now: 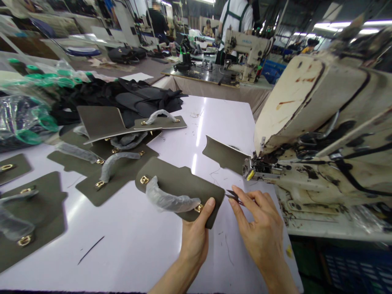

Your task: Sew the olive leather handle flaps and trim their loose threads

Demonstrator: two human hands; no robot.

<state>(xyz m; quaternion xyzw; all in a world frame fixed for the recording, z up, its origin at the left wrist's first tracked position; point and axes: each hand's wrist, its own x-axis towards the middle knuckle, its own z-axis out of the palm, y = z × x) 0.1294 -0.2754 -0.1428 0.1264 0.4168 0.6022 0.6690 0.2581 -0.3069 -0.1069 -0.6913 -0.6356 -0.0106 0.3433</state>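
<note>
My left hand (196, 234) grips an olive-grey bag panel (180, 177) by its lower right corner, thumb on top. A carry handle (171, 198) wrapped in clear plastic is fixed to that panel with gold rings. In my right hand (260, 224), between thumb and fingers, is a small pair of thread snips (233, 195). Their pointed tips are at the panel's right edge. Behind the panel, another olive piece (226, 155) rests on the white table, close to the sewing machine's foot.
A large worn sewing machine (290, 94) stands at the right. More handled panels (116, 175) are spread over the white tabletop (128, 237) at the left. Black cut pieces (137, 96) and bagged green-ended spools (29, 122) lie behind them. Farther back, a person (235, 18) stands near another sewing machine (248, 53).
</note>
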